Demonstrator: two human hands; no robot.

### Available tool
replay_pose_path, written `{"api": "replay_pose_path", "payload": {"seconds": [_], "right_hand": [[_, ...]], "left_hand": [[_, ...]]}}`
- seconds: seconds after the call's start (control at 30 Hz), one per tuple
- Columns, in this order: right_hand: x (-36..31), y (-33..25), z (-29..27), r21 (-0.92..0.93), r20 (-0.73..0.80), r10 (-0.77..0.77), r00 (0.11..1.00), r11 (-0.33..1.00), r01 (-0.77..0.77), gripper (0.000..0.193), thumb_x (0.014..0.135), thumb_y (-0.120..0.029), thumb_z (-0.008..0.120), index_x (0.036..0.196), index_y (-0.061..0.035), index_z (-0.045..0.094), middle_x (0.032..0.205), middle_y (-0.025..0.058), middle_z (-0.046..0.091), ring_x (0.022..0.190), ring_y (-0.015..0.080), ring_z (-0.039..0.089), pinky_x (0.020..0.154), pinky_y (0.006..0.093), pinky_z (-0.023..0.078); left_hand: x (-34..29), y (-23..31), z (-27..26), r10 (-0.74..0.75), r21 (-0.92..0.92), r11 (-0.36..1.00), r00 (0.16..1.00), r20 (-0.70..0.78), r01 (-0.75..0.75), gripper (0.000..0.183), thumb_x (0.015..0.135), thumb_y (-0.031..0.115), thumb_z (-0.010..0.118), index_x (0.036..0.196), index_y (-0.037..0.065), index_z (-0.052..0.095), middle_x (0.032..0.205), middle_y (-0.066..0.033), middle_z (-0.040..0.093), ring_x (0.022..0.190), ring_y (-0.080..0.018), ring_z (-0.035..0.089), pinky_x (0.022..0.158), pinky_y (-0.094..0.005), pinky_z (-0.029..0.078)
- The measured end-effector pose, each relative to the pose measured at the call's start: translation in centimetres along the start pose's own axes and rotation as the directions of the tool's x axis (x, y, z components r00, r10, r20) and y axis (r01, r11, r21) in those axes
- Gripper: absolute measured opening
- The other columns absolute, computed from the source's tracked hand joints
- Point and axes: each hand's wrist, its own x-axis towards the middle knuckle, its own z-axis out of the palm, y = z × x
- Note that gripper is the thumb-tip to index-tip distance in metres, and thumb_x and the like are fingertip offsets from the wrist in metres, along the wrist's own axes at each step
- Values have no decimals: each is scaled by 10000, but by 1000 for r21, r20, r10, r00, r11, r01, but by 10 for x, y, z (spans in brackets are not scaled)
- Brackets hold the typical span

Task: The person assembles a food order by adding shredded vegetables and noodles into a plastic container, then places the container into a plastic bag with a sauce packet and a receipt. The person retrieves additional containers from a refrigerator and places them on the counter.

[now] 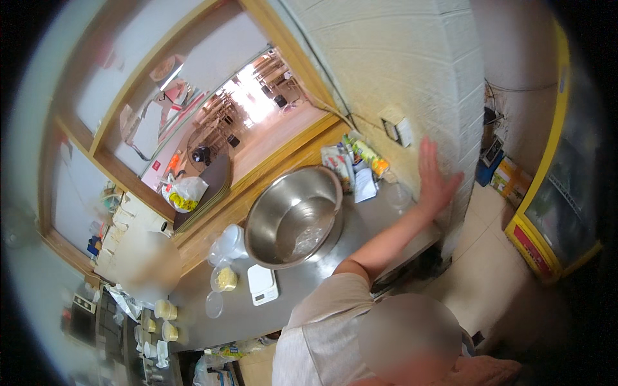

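My left hand is raised at the end of an outstretched bare arm, beside the pale wall past the counter's right end. Its fingers and thumb are spread and slightly smeared, with nothing between them. Nearest to it are a clear plastic cup or lid and several packets. A large steel basin stands on the metal counter, holding something clear and shiny, perhaps liquid or plastic. Below it lies a white kitchen scale. At the lower edge, skin shows beside a blurred patch; my right hand cannot be made out there.
A clear tub of pale yellow food stands left of the scale, near a loose lid and white containers. More tubs stand farther left. A wood-framed opening lies behind. A yellow-edged glass-door cabinet stands right.
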Motion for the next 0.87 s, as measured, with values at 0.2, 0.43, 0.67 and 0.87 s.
{"api": "replay_pose_path", "payload": {"seconds": [0.2, 0.43, 0.67, 0.87], "right_hand": [[172, 28, -62, -199, 259, 51, 965, 980, 2, 347, 841, -364, 538, 1050, -94, 605, 1057, 115, 589, 869, 225, 602, 695, 351, 508], [238, 3, -6, 57, 379, -73, 923, 997, 56, 301, 815, -337, 547, 1002, -107, 599, 1046, 96, 565, 884, 239, 572, 736, 371, 473], [294, 41, -30, 82, 514, -108, 851, 994, 77, 221, 763, -287, 601, 883, -105, 635, 896, 101, 593, 786, 249, 588, 692, 381, 478], [471, 35, -91, 67, 569, -147, 809, 989, 132, 157, 718, -244, 646, 782, -103, 665, 768, 105, 617, 703, 257, 601, 655, 389, 483]], "left_hand": [[40, -5, 65, -65, -33, 998, 983, -174, 60, 937, 662, 109, 618, 1380, -40, 35, 1439, -257, 24, 1340, -390, 28, 1087, -422, 66], [-17, -50, 71, -292, -41, 956, 929, -229, 291, 813, 711, 168, 500, 1362, -80, 80, 1414, -255, 125, 1298, -365, 173, 1075, -423, 92], [-55, -64, 78, 272, 679, 734, 924, -269, -18, 589, 935, 417, 240, 1369, 20, 202, 1363, -244, 286, 1248, -350, 321, 1053, -454, 206], [-150, -67, 57, 204, 858, 178, 835, -512, 482, 618, 880, 428, 437, 1344, 49, 285, 1355, -152, 360, 1152, -399, 422, 961, -486, 351]]}}
